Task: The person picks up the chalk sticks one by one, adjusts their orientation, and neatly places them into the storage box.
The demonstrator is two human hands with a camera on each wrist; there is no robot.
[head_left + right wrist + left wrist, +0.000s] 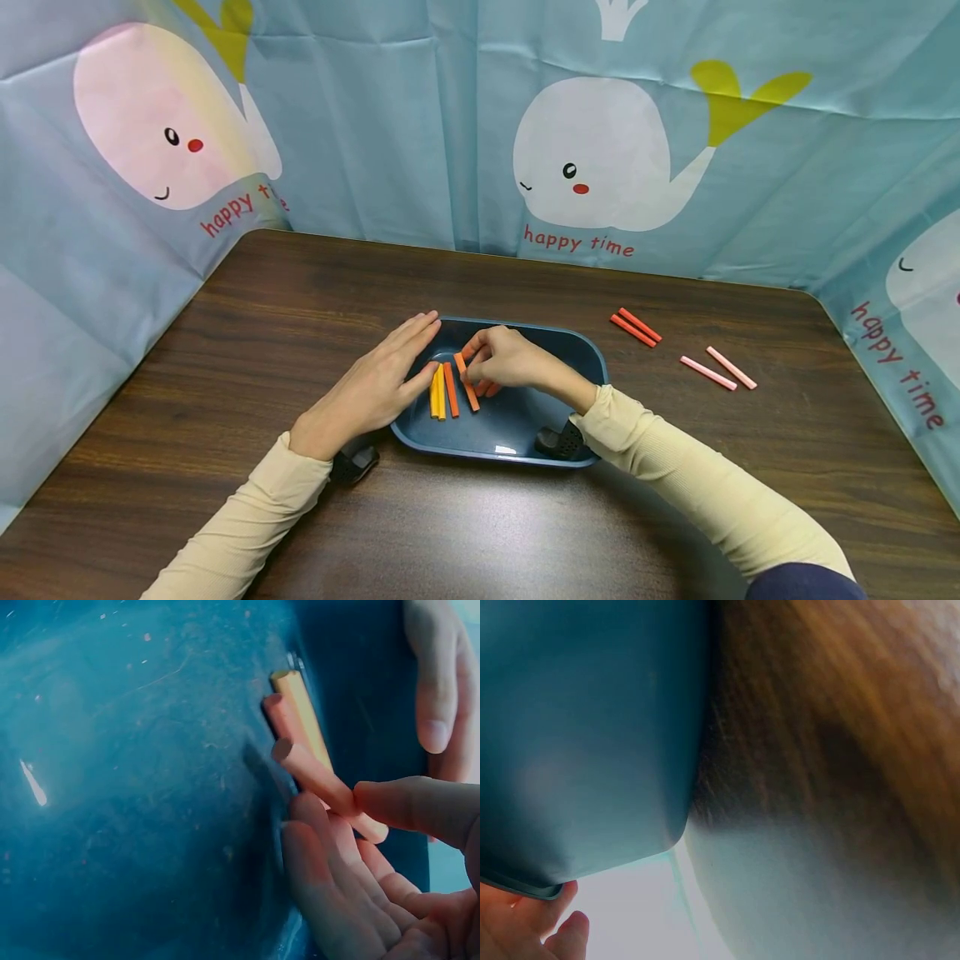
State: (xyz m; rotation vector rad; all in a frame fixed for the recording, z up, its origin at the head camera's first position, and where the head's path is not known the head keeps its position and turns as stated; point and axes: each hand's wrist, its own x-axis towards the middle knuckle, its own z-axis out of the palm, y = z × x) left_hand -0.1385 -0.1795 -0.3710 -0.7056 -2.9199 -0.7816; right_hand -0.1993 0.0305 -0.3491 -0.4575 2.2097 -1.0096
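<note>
- The tray (495, 432) is set on the table (225, 333), and an orange stick (472, 399) is held inside it, towards its left end, pinched between thumb and fingers of the right hand (510, 357)
- This stick is tilted against its neighbours and gripped along its side, presumably so that a round piece can be turned and lined up without rolling
- The left hand (367, 387) is laid over the tray's left end, its fingers stretched out and nothing gripped, likely so that the tray is steadied; whether the yellow sticks in it are touched by the thumb cannot be told
- Inside the tray, left of the pinched piece, one redder orange stick (451, 390) and two yellow sticks (441, 396) are laid side by side, seemingly grouped by colour
- Right of the tray, two red sticks (632, 330) are placed as a near-parallel pair, and farther right of it two pink sticks (708, 372), apparently sorted likewise
- Eight sticks are counted: four within the tray, four outside it
</note>
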